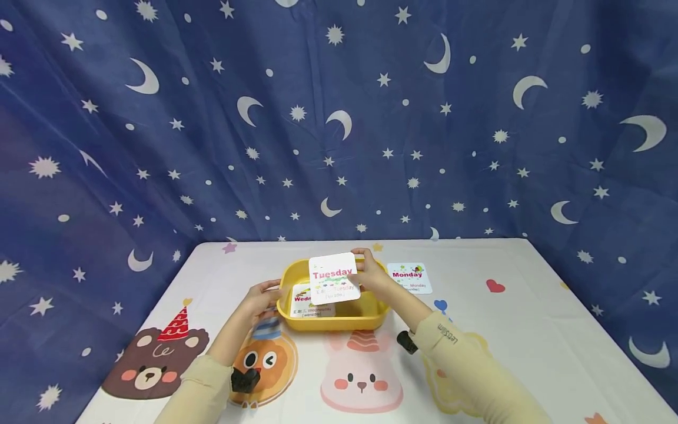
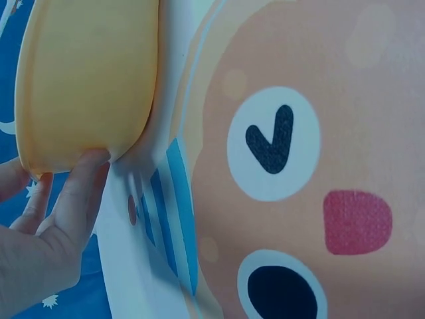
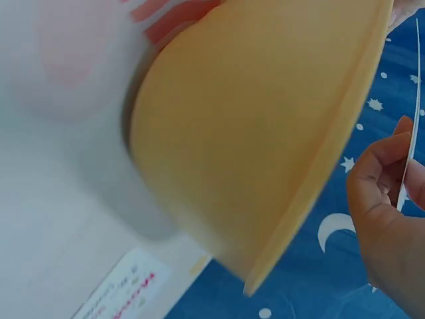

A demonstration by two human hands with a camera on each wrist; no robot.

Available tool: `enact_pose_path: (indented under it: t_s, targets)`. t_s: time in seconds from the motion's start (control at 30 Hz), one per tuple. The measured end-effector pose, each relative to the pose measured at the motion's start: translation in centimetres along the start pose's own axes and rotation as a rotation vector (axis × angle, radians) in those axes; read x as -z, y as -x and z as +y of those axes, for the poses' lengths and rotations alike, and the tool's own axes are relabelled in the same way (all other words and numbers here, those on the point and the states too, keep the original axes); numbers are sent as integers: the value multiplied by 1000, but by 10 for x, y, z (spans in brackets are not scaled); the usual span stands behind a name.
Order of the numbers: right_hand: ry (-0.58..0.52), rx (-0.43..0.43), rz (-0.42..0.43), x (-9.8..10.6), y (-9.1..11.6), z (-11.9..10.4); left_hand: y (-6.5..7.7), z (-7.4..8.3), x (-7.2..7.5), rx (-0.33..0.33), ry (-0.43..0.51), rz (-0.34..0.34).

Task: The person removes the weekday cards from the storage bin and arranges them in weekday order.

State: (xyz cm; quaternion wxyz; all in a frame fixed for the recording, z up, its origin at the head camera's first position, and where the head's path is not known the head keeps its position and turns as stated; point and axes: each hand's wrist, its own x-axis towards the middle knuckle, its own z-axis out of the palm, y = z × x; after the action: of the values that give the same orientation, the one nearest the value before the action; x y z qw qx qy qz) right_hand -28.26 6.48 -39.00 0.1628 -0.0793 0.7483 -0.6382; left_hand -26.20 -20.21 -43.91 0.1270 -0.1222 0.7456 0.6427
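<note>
A white "Tuesday" card (image 1: pixel 333 282) is pinched at its right edge by my right hand (image 1: pixel 375 275), raised over a yellow plastic basin (image 1: pixel 333 324). The right wrist view shows that card edge-on between the thumb and curled fingers of the right hand (image 3: pixel 385 206). At the basin's left end, my left hand (image 1: pixel 263 299) holds the rim. Seen from the left wrist, fingers of the left hand (image 2: pixel 60 229) bear against the basin's outer wall (image 2: pixel 89 80), with the thumb up by the rim. A "Wednesday" card (image 1: pixel 311 311) lies inside the basin, partly covered by the Tuesday card.
Just right of the basin, a "Monday" card (image 1: pixel 418 285) lies face up on the table. A cartoon-print cloth (image 1: pixel 529 330) covers the tabletop. Behind it hangs a blue curtain (image 1: pixel 371 194) with moons and stars.
</note>
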Motion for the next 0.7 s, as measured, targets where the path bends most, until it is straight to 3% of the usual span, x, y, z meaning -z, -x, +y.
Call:
enact_pose_path:
  t_s: [0.3,0.7]
  targets:
    - [125,-52,10,25,15,17,4,-2,2,0,0,-1]
    - [127,-41,5,60,50,25,1,-1,3,-4,11,-12]
